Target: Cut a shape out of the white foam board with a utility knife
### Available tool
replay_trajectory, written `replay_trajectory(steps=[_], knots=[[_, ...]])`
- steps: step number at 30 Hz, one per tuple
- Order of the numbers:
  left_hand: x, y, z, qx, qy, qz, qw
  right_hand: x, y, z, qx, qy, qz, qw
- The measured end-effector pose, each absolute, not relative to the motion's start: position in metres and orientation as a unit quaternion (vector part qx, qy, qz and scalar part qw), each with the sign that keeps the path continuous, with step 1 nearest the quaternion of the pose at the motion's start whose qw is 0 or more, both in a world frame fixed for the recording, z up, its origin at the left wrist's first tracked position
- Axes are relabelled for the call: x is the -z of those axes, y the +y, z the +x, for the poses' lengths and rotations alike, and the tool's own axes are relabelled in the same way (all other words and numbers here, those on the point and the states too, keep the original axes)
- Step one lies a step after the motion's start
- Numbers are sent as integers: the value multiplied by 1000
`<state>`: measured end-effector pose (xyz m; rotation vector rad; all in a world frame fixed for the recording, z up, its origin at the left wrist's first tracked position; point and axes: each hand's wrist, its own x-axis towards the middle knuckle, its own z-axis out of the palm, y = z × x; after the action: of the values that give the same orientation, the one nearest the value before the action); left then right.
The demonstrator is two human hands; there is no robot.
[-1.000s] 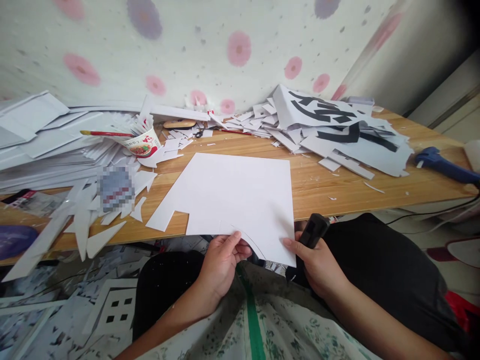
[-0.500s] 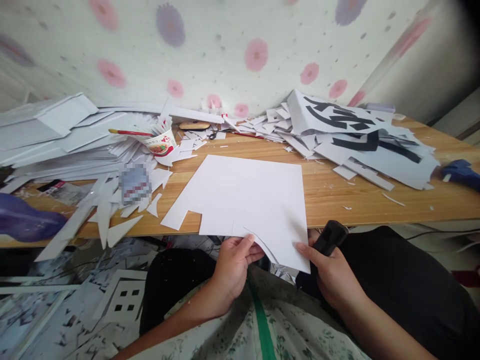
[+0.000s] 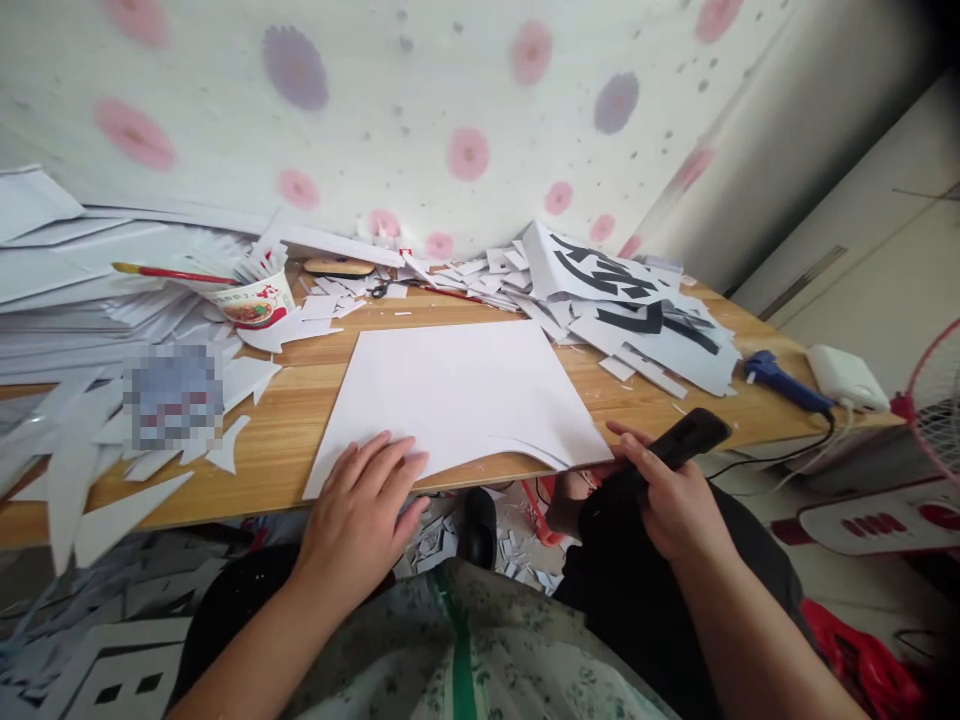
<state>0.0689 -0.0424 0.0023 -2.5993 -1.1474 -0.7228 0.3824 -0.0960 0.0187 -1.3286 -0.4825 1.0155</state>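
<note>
A white board (image 3: 450, 390) lies flat on the wooden table, with a curved cut along its near edge. My left hand (image 3: 360, 510) rests on the board's near left part, fingers stretched out and holding nothing. At the board's near right corner, my right hand (image 3: 671, 500) is wrapped round a black handled tool (image 3: 690, 437). The tool's lower part sits below the hand, dark against the black clothing, and its kind is not clear. My right fingertips are close to the board's edge; whether they touch it I cannot tell.
Left stands a paper cup (image 3: 251, 303) of thin white sticks and a brush (image 3: 172, 273), among white offcuts (image 3: 127, 520). Behind are scissors (image 3: 390, 288) and a lettered sheet (image 3: 600, 270). Right are a blue corded tool (image 3: 787, 380), a white box (image 3: 847, 377) and a fan (image 3: 937, 410).
My left hand has let go of the near edge and now lies flat on the board. The board has been turned on the table. My view has swung right.
</note>
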Motion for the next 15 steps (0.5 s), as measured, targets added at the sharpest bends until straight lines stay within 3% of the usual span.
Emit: replay_trajectory(steps=[8,15], knots=[[14,-53,78,233,-370,-886,155,-22,-75,398,-389,-349,-679,516],[5,-73,82,361,-333,-869,52,-46,-41,398,-466,-431,-652,415]])
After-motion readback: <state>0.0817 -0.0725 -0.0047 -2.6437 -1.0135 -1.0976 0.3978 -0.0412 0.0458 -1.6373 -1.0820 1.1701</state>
